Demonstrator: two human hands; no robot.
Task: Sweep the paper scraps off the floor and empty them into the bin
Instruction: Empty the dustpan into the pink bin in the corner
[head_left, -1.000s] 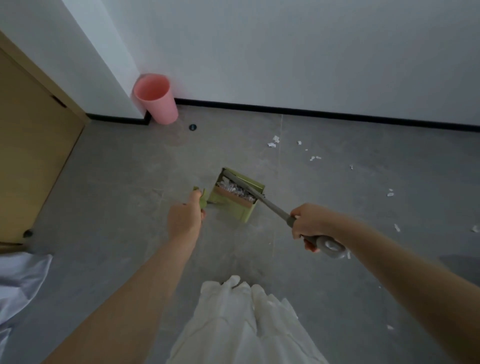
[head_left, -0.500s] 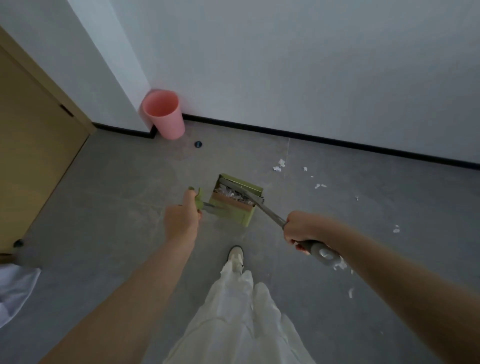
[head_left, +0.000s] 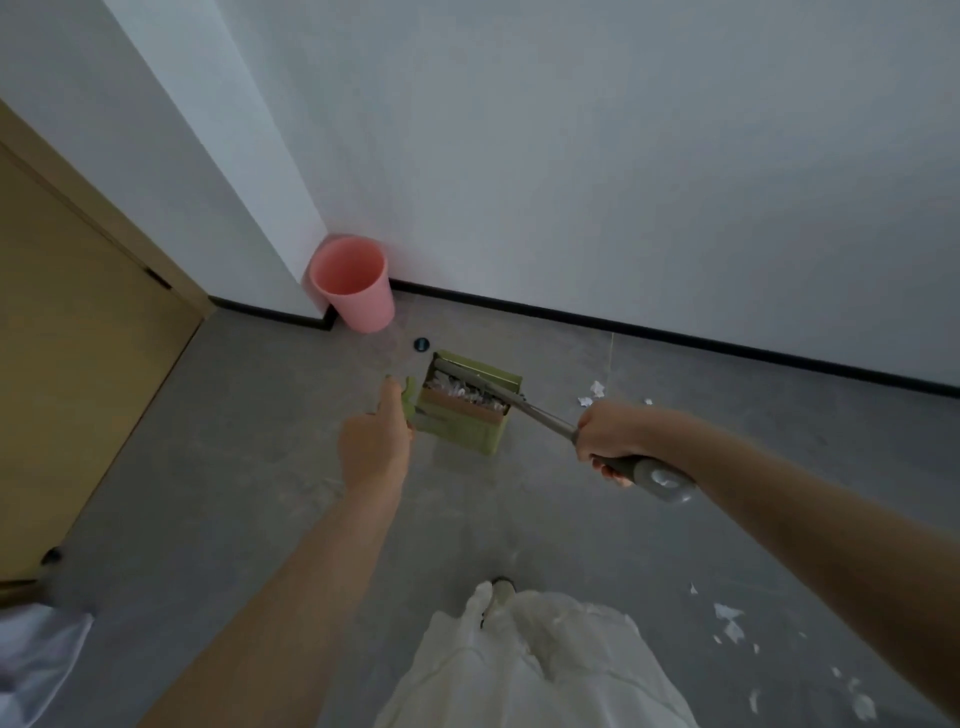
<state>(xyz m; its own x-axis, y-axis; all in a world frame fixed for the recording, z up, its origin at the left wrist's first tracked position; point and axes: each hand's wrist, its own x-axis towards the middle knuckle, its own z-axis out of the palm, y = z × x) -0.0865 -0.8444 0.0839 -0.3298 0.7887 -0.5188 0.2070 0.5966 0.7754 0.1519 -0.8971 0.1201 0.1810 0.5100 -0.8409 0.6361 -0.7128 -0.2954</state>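
Near the empty-looking pink bin (head_left: 353, 283), scrap-filled green dustpan (head_left: 467, 410) in left hand (head_left: 376, 447), broom (head_left: 519, 402) gripped by right hand (head_left: 610, 441)

Bare grey floor (head_left: 270, 441) is left between dustpan (head_left: 467, 415) and pink bin (head_left: 356, 286); the bin is hemmed by the wall corner (head_left: 311, 228).

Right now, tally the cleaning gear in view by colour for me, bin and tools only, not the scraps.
Pink: 1, the bin in the corner.
Green: 1, the dustpan with scraps in it, left hand on its handle.
Grey: 1, the broom, right hand on its handle.
Total: 3
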